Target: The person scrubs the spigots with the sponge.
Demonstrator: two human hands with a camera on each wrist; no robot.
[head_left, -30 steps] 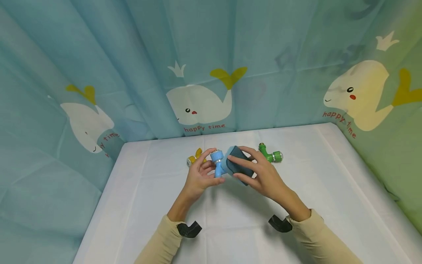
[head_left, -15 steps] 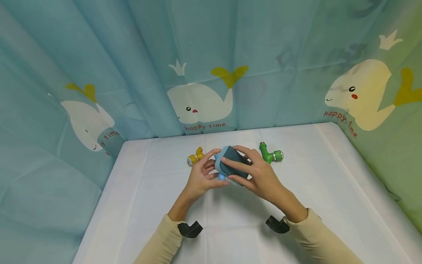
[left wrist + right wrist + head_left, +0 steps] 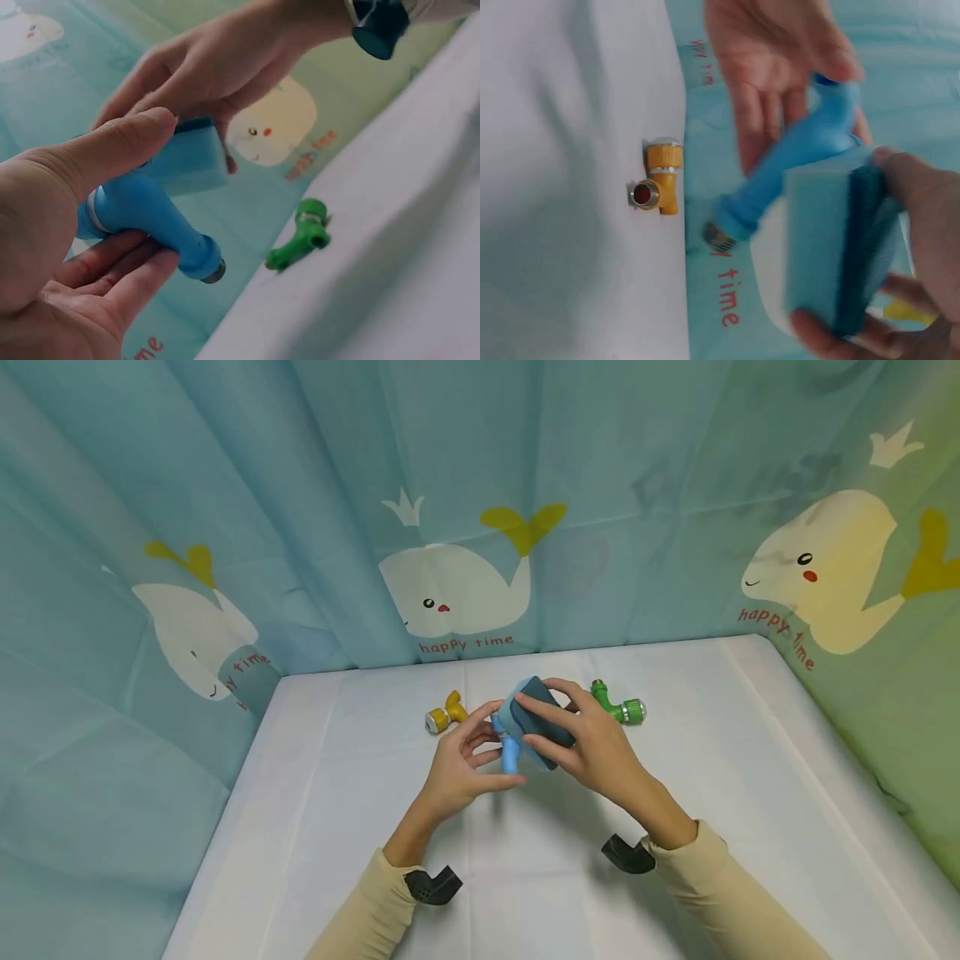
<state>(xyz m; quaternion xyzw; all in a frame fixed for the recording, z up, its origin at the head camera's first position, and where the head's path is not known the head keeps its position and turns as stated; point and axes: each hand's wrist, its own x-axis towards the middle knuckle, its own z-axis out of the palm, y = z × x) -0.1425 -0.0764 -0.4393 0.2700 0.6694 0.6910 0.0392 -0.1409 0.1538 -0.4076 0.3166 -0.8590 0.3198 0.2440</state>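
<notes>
My left hand (image 3: 459, 770) holds up a blue tap (image 3: 511, 755) above the white table, thumb on one end and fingers at the other. In the left wrist view, the threaded end of this tap (image 3: 150, 214) points down to the right. My right hand (image 3: 603, 747) grips a two-tone sponge (image 3: 537, 723), light blue with a dark layer, between thumb and fingers. The sponge's light side lies against the tap and hides part of it in the head view. From the right wrist view, the sponge (image 3: 817, 240) overlaps the tap body.
Behind the left hand, a yellow tap (image 3: 447, 713) lies on the white table (image 3: 352, 827). A green tap (image 3: 621, 708) lies behind the right hand. A blue-green curtain (image 3: 330, 510) with printed whales encloses the back and sides.
The sponge has moved left over the blue tap, then slightly back up and right. The tap has turned and shifted a little right in the left hand.
</notes>
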